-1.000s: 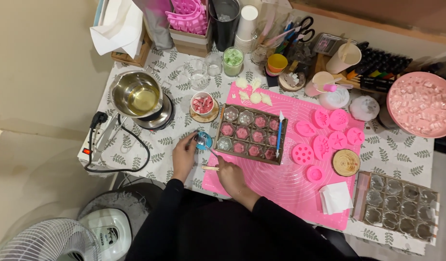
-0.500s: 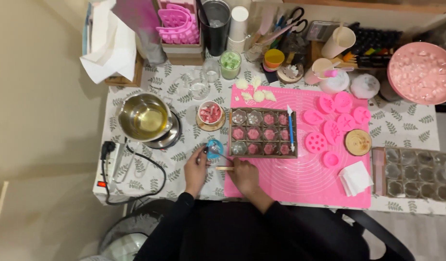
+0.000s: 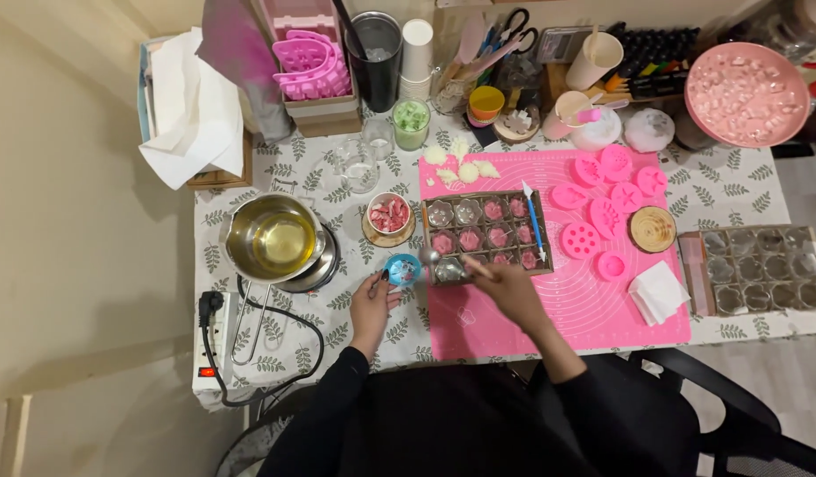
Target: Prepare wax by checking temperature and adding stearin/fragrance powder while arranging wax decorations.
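Gripping a spoon [image 3: 432, 256] over the mould tray [image 3: 486, 237], the right hand [image 3: 512, 290] risked dripping onto the pink mat [image 3: 558, 309]; the left hand [image 3: 372, 305] pinched the blue cup [image 3: 402, 268], which could tip.

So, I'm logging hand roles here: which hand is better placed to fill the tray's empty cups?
Probably the right hand: it holds the spoon at the tray, while the left hand steadies the blue cup.

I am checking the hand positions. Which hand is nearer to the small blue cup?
Left. The left hand touches the small blue cup; the right hand is farther right, at the mold tray.
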